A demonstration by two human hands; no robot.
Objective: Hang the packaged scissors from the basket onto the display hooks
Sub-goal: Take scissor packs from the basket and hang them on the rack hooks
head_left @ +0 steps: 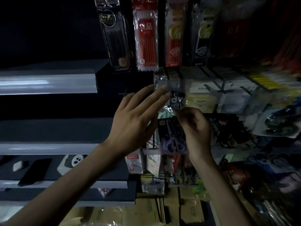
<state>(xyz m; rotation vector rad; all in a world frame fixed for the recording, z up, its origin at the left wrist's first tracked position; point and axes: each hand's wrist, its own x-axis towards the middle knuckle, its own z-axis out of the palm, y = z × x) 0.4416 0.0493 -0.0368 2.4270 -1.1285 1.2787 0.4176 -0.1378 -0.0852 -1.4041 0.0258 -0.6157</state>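
A clear packet of scissors [172, 93] is held up against the dark display rack, blurred by motion. My left hand [138, 118] reaches from the left with straight fingers, and its fingertips touch the packet's upper left part. My right hand [193, 126] pinches the packet's lower edge from below. A thin display hook [125, 94] sticks out just left of my left fingers. Below the held packet hangs another packet with purple-handled scissors [173, 139]. The basket is not in view.
Packs of pens and pencils [146, 38] hang in a row above. Boxed and packaged goods [228, 95] crowd the rack to the right. Grey shelves [47, 84] run along the left. Cardboard boxes [179, 209] lie on the floor below.
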